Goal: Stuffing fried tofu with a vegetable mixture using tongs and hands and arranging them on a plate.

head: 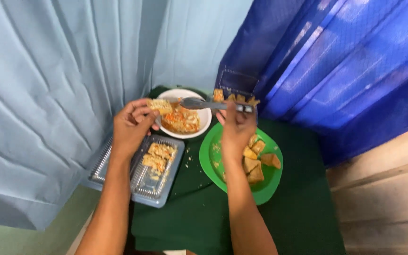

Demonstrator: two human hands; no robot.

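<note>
— So, where's the tofu piece now?

— Pinched in the left hand, fingers closed round it, held just above the near-left rim of the white bowl. The right hand is closed on a grey spoon, whose head hangs over the bowl.

— What's in the bowl?

— An orange, shredded filling, still a fair heap of it. I'd judge the stuffing is only partly through.

— Why so?

— Just left of the bowl and nearer us lies a clear plastic tray with only two pieces in it, much of it bare. To the right of the bowl a green plate holds several tofu chunks, and a few more sit beyond the bowl's far-right rim. Whether those are filled or waiting, I can't tell from here.

— And underneath?

— A dark green cloth covers the table under the bowl, with crumbs scattered between tray and plate. Behind the bowl hang a pale blue curtain and, to the right, a deep blue one.
</note>
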